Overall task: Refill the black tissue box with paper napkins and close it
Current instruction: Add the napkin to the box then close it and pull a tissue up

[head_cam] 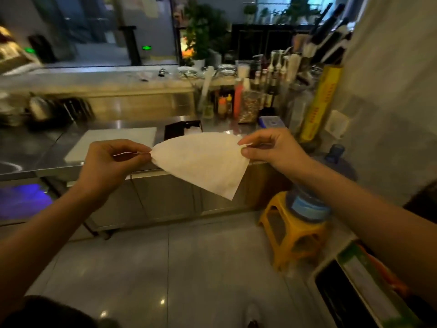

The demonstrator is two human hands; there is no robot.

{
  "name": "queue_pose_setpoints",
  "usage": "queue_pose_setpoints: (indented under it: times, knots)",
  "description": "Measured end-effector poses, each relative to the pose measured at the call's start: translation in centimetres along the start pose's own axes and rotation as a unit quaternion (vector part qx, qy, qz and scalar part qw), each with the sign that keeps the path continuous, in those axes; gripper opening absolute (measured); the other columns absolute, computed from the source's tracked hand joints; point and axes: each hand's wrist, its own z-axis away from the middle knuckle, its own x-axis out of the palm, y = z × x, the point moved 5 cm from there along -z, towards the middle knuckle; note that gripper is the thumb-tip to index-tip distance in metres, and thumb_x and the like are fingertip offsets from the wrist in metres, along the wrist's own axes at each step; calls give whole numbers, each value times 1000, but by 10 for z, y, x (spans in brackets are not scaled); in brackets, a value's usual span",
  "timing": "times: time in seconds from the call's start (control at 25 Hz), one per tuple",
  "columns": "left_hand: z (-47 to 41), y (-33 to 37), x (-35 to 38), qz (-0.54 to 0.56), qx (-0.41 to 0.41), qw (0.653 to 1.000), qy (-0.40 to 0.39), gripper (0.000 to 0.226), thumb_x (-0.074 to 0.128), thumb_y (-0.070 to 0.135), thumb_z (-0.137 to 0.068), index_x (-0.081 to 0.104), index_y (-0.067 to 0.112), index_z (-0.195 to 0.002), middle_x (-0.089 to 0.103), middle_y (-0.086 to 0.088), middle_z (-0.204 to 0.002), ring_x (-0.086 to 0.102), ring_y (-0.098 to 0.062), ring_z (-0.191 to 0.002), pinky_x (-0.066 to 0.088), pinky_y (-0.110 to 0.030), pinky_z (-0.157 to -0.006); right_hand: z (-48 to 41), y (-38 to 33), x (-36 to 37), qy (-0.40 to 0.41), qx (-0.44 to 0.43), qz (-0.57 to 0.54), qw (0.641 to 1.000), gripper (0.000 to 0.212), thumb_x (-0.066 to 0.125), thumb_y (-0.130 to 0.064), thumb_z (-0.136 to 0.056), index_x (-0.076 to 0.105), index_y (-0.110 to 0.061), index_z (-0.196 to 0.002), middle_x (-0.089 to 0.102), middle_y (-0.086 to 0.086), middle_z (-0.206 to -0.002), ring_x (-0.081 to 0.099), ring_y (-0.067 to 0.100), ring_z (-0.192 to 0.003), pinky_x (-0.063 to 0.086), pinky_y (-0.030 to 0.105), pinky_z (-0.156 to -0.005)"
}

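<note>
A white paper napkin (203,162) hangs spread between both hands, in the air in front of the counter. My left hand (111,162) pinches its left corner and my right hand (272,147) pinches its right corner. Behind the napkin, the black tissue box (176,130) stands open on the steel counter (47,147), with white napkins (192,130) visible inside. The napkin's top edge hides the box's front.
A white cutting board (113,140) lies left of the box. Sauce bottles and jars (236,102) crowd the counter's back right, with a yellow film-wrap box (319,102). A yellow stool (293,230) carrying a water jug (314,192) stands on the tiled floor at right.
</note>
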Motion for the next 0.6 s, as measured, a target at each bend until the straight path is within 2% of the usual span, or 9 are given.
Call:
queue_pose_setpoints:
  times: [0.16,0.24,0.32,0.44,0.52,0.6]
  knots:
    - [-65,-58,17,-13,-47,998,44,13,71,10,-81,72,21,-87,75,13,-89,70,-6,-89,51,-9,-72,-93,61,1,-40,-8,-3,999,16,72,-6,-82,73,-18,-93,70,-1,-100,69,15,-95,59,27,-78]
    - [-100,-78,26,-17,-67,995,66,14,71,9,-81,73,22,-88,75,11,-89,71,-7,-89,52,-10,-73,-139,84,-4,-50,-11,-7,999,17,73,-6,-81,73,-15,-95,70,-7,-97,67,5,-93,56,18,-78]
    - [-128,-96,36,-14,-87,993,82,13,70,9,-83,73,21,-88,75,4,-89,71,-11,-91,55,-19,-77,-180,106,-9,-53,-13,-8,998,18,73,-6,-81,73,-15,-96,69,-14,-93,65,-5,-87,51,9,-73]
    - [-178,-130,51,6,-119,987,109,5,70,20,-83,73,21,-87,73,-1,-93,70,-17,-92,54,-31,-83,-245,149,-10,-66,4,-16,998,18,76,-10,-80,74,-22,-92,70,-14,-90,67,0,-86,53,13,-76]
    - [-206,-154,60,10,-137,983,121,6,71,27,-80,73,24,-85,73,3,-89,70,-16,-88,54,-30,-79,-277,174,-4,-72,12,-22,997,19,77,-13,-79,75,-29,-89,70,-12,-90,67,4,-88,53,14,-76]
    - [-241,-187,62,13,-154,978,139,3,73,23,-80,73,25,-83,74,6,-82,70,-15,-83,56,-27,-74,-313,201,7,-80,26,-29,996,20,77,-15,-79,75,-35,-86,70,-10,-92,66,3,-87,52,11,-73]
